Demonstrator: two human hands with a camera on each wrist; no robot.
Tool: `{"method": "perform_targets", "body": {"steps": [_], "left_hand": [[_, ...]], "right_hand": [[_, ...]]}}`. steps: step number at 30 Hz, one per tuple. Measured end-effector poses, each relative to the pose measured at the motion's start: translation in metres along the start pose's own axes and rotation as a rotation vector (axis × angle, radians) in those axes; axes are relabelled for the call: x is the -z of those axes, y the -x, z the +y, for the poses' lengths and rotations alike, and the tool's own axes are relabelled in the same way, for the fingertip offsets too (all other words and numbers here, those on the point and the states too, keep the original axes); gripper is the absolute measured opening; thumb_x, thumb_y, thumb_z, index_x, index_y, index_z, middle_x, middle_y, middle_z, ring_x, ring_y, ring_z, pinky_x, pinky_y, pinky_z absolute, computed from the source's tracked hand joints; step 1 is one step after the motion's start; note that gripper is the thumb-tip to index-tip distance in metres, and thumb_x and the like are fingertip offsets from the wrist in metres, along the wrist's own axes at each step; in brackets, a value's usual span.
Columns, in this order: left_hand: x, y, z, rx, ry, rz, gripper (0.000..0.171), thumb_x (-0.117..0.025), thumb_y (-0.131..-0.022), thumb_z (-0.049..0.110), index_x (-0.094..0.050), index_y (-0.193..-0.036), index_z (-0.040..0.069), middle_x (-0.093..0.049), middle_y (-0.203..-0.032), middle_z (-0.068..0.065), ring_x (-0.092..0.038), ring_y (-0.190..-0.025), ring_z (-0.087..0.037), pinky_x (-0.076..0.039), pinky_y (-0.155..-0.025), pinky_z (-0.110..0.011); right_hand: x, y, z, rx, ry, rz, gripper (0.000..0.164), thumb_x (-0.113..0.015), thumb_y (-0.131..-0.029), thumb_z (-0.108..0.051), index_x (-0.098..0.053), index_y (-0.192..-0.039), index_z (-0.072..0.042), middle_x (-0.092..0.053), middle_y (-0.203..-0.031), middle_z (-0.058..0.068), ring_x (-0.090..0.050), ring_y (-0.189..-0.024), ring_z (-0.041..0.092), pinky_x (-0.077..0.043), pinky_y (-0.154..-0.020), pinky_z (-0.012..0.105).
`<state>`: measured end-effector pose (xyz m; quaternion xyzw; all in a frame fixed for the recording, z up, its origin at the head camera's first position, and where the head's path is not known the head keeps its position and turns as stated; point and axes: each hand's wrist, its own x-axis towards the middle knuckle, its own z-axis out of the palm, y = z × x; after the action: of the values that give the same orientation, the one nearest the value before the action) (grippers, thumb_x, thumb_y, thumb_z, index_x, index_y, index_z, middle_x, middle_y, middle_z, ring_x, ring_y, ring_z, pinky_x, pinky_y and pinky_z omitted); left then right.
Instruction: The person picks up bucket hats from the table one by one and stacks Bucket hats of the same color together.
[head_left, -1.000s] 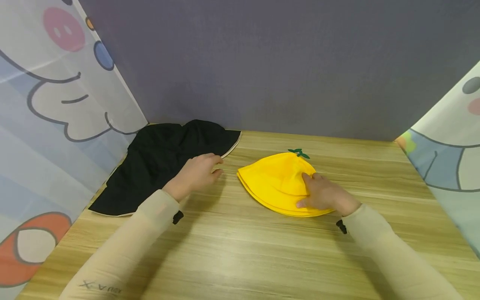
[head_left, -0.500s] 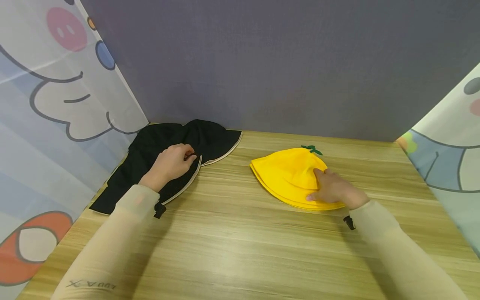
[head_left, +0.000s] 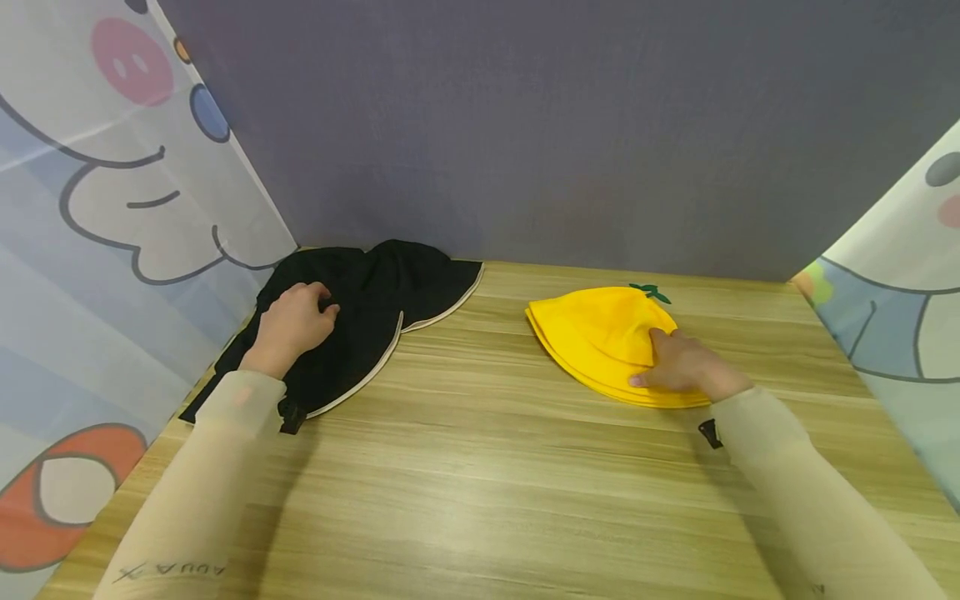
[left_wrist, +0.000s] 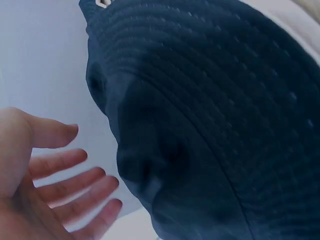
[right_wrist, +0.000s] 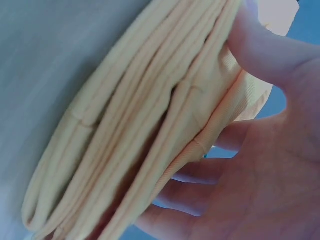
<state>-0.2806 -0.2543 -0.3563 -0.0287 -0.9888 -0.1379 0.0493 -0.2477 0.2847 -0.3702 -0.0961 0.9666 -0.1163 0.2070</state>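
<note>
In the head view, a yellow bucket hat [head_left: 596,337] with a green leaf trim [head_left: 651,292] lies folded flat on the right half of the table. My right hand [head_left: 681,362] grips its right side. The right wrist view shows the hat's stacked brim layers [right_wrist: 145,110], with thumb and fingers on opposite sides of the cloth. A black hat [head_left: 356,346] with pale brim edging lies at the back left. My left hand [head_left: 291,329] overlaps its left part in the head view. In the left wrist view its loosely bent fingers [left_wrist: 82,187] hold nothing, beside the hat's crown.
The wood-grain table [head_left: 465,483] meets a grey panel [head_left: 540,142] at the back. Cartoon-printed cloth walls [head_left: 97,317] stand on the left and right sides. The black hat lies close to the left wall and the back panel.
My left hand has moved left, from the black hat's right side to over its left part. My right hand has moved the yellow hat to the right and slightly back. The black hat stays in place.
</note>
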Motion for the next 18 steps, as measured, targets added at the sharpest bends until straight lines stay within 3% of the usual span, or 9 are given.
{"method": "perform_targets", "body": {"steps": [6,13,18], "left_hand": [[0.002,0.011,-0.016,0.064,-0.013,-0.071,0.047,-0.049,-0.091,0.029,-0.043,-0.123,-0.005,-0.041,-0.117,-0.03,-0.041,-0.102,-0.047,-0.036,-0.081,-0.063],[0.008,0.021,-0.036,0.128,-0.028,-0.07,0.053,-0.05,-0.09,0.032,-0.041,-0.122,-0.01,-0.039,-0.116,-0.035,-0.039,-0.1,-0.052,-0.036,-0.079,-0.064],[0.016,0.028,-0.048,0.172,-0.017,-0.166,0.069,-0.049,-0.09,0.037,-0.029,-0.129,-0.017,-0.03,-0.121,-0.042,-0.031,-0.106,-0.056,-0.031,-0.086,-0.064]], "right_hand": [[0.003,-0.001,0.01,-0.012,-0.016,-0.006,0.107,-0.062,-0.079,-0.056,-0.01,-0.134,0.019,-0.019,-0.13,0.045,-0.019,-0.117,0.057,-0.025,-0.093,0.064],[0.007,-0.002,0.024,-0.018,-0.025,-0.003,0.107,-0.061,-0.079,-0.056,-0.01,-0.133,0.02,-0.018,-0.13,0.045,-0.017,-0.118,0.057,-0.023,-0.094,0.064],[0.011,0.0,0.032,-0.024,-0.029,-0.001,0.107,-0.061,-0.078,-0.057,-0.01,-0.132,0.021,-0.019,-0.129,0.046,-0.018,-0.116,0.058,-0.024,-0.094,0.064]]}}
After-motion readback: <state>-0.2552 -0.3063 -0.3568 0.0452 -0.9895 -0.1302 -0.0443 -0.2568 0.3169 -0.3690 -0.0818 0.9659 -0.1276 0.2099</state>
